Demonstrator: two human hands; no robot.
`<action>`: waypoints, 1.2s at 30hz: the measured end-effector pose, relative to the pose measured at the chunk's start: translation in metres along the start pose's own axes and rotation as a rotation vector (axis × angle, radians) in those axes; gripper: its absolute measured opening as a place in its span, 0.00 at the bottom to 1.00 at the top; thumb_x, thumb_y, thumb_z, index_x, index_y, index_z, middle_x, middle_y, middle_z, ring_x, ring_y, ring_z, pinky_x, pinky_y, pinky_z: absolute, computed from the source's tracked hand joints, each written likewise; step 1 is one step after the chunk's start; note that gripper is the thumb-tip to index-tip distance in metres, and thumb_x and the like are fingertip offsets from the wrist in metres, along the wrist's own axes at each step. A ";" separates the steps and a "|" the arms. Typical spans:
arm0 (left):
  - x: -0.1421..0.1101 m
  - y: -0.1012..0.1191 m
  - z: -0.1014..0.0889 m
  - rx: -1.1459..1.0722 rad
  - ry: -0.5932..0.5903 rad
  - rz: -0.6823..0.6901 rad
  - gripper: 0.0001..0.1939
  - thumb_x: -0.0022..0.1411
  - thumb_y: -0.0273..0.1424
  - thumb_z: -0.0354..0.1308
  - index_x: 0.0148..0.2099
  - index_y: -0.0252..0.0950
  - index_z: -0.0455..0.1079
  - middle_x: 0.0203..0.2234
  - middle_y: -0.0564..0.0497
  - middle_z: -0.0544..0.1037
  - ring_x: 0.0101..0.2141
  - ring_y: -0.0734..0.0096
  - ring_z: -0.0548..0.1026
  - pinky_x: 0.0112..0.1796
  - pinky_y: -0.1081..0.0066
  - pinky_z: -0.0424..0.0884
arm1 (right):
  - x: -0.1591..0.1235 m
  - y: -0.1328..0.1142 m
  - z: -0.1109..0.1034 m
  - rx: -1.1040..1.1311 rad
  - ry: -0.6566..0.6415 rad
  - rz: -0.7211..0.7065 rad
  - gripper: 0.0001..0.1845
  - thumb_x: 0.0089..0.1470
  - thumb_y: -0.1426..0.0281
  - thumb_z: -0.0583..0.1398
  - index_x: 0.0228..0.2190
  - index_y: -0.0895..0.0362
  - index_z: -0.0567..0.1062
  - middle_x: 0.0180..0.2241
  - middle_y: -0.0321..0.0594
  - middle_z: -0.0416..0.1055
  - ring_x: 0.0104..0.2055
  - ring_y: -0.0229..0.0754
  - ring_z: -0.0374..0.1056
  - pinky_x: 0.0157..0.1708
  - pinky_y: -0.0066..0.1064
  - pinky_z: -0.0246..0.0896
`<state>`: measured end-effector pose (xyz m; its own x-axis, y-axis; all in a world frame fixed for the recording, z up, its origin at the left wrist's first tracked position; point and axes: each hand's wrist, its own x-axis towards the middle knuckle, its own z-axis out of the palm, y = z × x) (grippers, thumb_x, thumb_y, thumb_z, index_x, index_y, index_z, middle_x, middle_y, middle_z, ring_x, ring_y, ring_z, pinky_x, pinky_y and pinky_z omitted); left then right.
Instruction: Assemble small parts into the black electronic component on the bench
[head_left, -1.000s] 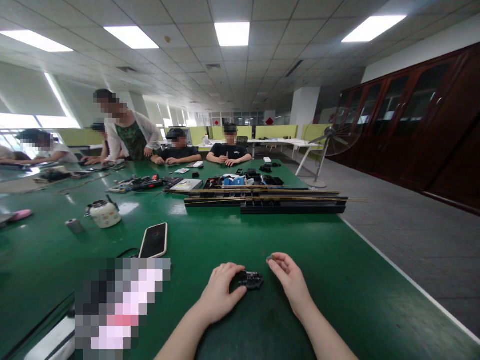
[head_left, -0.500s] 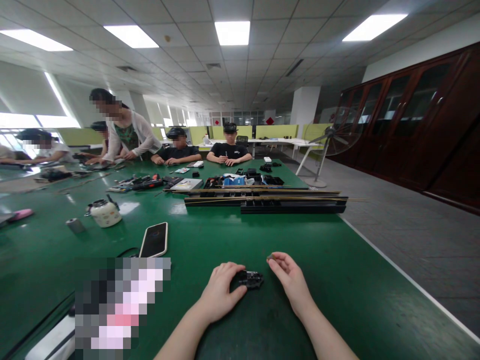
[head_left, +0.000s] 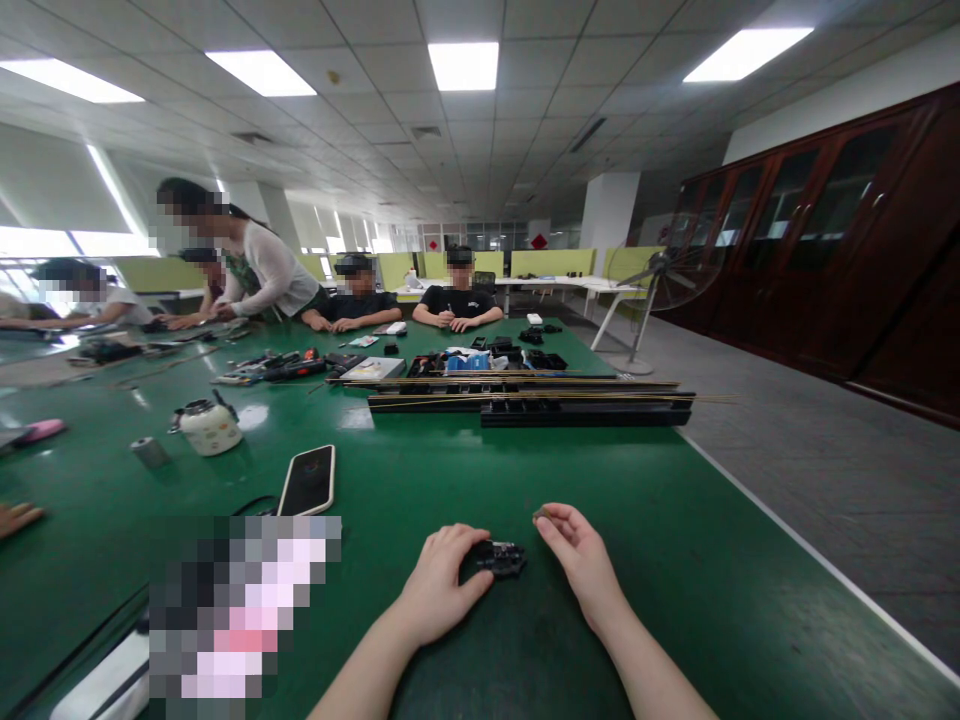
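Gripping black part (head_left: 505,560) on table (head_left: 450,480), left hand (head_left: 441,585); pinching small grey piece (head_left: 541,515) near it, right hand (head_left: 583,560).

Black device (head_left: 505,560) plastic-looking; tabletop (head_left: 570,470) smooth, glossy; phone screen (head_left: 307,482) glassy; cabinets (head_left: 900,290) polished wood; cylinder (head_left: 150,452) dull, metallic-looking.

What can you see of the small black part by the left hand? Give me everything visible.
The small black part is longer than it is tall in view, with an uneven outline and a narrower right end. Its upper face looks recessed and detailed, with a few paler, greyish bits; it looks like plastic, perhaps with metal. It appears to lie flat on the green table, held at its left end between the thumb and fingers of the left hand, which hide that end. Finer details are too small to tell.
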<state>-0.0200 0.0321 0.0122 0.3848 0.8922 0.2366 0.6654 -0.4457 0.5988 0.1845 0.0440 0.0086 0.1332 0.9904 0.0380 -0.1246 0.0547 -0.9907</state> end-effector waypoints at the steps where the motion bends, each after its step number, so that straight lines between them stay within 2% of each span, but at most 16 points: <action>1: 0.000 0.000 0.000 -0.002 -0.003 -0.002 0.18 0.54 0.31 0.57 0.49 0.40 0.65 0.43 0.48 0.72 0.46 0.60 0.67 0.48 0.61 0.61 | 0.000 0.000 0.000 0.001 0.003 0.002 0.23 0.37 0.54 0.66 0.32 0.56 0.72 0.32 0.41 0.76 0.38 0.45 0.71 0.43 0.36 0.62; 36: 0.000 -0.001 0.000 -0.006 -0.015 -0.010 0.19 0.55 0.31 0.57 0.50 0.41 0.65 0.44 0.48 0.72 0.46 0.59 0.66 0.49 0.60 0.60 | 0.000 -0.005 0.001 0.002 0.038 0.009 0.23 0.33 0.54 0.67 0.30 0.56 0.74 0.31 0.41 0.76 0.37 0.47 0.72 0.42 0.38 0.64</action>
<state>-0.0208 0.0324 0.0117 0.3873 0.8956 0.2188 0.6656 -0.4359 0.6058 0.1837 0.0442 0.0137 0.1692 0.9853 0.0243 -0.1279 0.0464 -0.9907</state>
